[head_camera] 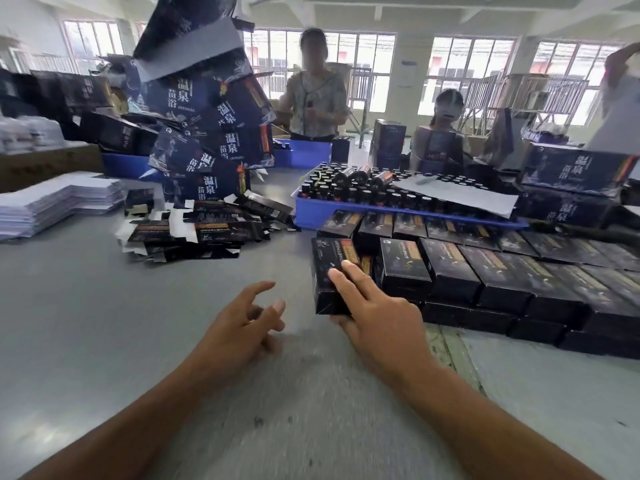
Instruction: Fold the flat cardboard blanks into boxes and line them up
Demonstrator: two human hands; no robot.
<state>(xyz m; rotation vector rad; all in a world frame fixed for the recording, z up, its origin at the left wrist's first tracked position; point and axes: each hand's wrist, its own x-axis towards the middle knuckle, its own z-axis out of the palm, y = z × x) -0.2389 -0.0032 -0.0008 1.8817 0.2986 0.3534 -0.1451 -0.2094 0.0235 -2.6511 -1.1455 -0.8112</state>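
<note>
Nearest to me, my left hand hovers over the bare grey tabletop, fingers loosely spread and holding nothing, free for the next blank. My right hand grips a folded box, fingers flat along its top and thumb underneath its near end, setting it at the left end of the rows of finished boxes; I judge I hold it this way to slide it flush against its neighbour so the line stays straight. Further off to the left lies the pile of flat blanks, within reach of my free hand. Behind the rows sits a blue tray of bottles with a paper sheet on it, which limits how far the rows can grow. A leaning stack of big cartons rises behind the blanks. White sheets are stacked far left. Two people stand across the tabletop.
</note>
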